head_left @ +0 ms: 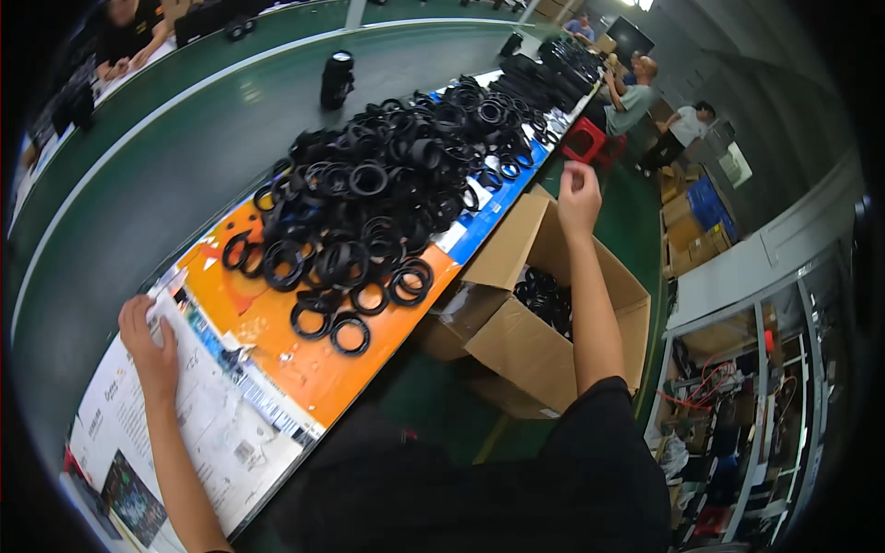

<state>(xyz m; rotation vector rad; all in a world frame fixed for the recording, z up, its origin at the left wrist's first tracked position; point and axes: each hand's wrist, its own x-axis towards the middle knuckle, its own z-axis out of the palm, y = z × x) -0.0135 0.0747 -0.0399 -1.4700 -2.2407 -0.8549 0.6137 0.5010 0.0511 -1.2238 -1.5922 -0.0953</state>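
My left hand rests at the far edge of the white printed sheet, fingers stretched out and thumb apart, holding nothing. My right hand is raised above an open cardboard box, its fingers curled in toward the thumb. Whatever may be between those fingertips is too small to make out. On the table lies a big heap of black rings, several of them loose on the orange sheet between my hands. More black parts lie inside the box, partly hidden by my right forearm.
A dark cylindrical object stands on the green conveyor-like surface beyond the table. Red stools and people are further along at the right. A metal shelf with mixed goods stands at lower right, with stacked boxes behind it.
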